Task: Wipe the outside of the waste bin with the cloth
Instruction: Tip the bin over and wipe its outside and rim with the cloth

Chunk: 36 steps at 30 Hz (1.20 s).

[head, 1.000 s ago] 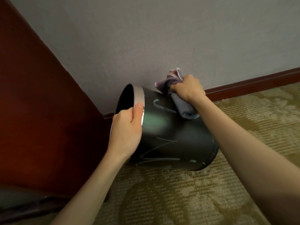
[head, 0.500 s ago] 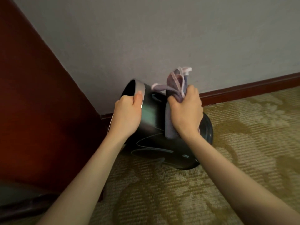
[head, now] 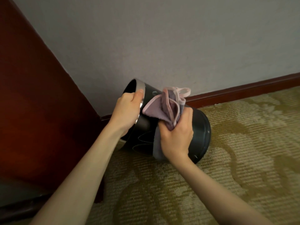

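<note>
A black waste bin (head: 200,132) with a silver rim lies tipped on the carpet, its mouth turned up and to the left, its base to the right. My left hand (head: 127,111) grips the silver rim, thumb on the outside. My right hand (head: 177,135) grips a bunched grey-purple cloth (head: 167,104) with a pink hem and presses it against the bin's near side. Loose folds of the cloth stick up above my fist; another part hangs below my wrist.
A dark red wooden panel (head: 37,103) stands close on the left. The grey wall (head: 162,38) with a red-brown skirting board (head: 243,90) runs right behind the bin. Patterned olive carpet (head: 235,159) stretches to the right and front.
My right hand has slid the cloth from the bin's far top side down over its near side. The bin has shifted, its base swinging nearer the wall. My left hand kept hold of the rim.
</note>
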### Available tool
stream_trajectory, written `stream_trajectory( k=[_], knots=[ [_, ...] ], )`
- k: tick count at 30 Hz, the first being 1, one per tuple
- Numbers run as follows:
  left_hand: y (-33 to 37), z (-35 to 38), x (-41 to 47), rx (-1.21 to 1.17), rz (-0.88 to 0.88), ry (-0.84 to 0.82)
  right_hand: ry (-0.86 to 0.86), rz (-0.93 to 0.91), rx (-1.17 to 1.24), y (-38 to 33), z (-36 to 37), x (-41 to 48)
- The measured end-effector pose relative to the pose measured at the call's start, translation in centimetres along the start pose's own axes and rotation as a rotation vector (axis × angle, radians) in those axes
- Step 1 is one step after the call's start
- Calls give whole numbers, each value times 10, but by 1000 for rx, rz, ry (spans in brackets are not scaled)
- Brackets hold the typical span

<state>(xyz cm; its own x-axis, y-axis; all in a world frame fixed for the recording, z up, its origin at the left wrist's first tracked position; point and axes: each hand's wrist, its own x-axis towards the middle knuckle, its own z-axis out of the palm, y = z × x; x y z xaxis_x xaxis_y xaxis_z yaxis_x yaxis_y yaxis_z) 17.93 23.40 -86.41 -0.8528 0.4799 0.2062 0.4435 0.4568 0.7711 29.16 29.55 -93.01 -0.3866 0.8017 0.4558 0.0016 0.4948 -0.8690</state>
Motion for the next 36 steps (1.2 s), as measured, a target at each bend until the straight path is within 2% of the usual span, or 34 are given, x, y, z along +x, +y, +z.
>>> stream_trajectory(
  k=[10, 18, 23, 28, 32, 36],
  knots=[
    [2, 6, -7, -70, 25, -76, -40, 228, -100, -9, 2, 61],
    [1, 1, -25, -113, 49, -92, -372, 266, -356, 3, 29, 134],
    [2, -1, -30, -99, 94, -76, -535, 340, -362, 12, 47, 159],
    [0, -2, -26, -79, 72, -62, -481, 353, -343, 16, 49, 157],
    [-1, -2, -19, -40, 52, -42, -371, 310, -326, 5, 41, 138],
    [-1, -2, -2, -76, -24, -27, -197, 187, -306, -16, 35, 107]
  ],
)
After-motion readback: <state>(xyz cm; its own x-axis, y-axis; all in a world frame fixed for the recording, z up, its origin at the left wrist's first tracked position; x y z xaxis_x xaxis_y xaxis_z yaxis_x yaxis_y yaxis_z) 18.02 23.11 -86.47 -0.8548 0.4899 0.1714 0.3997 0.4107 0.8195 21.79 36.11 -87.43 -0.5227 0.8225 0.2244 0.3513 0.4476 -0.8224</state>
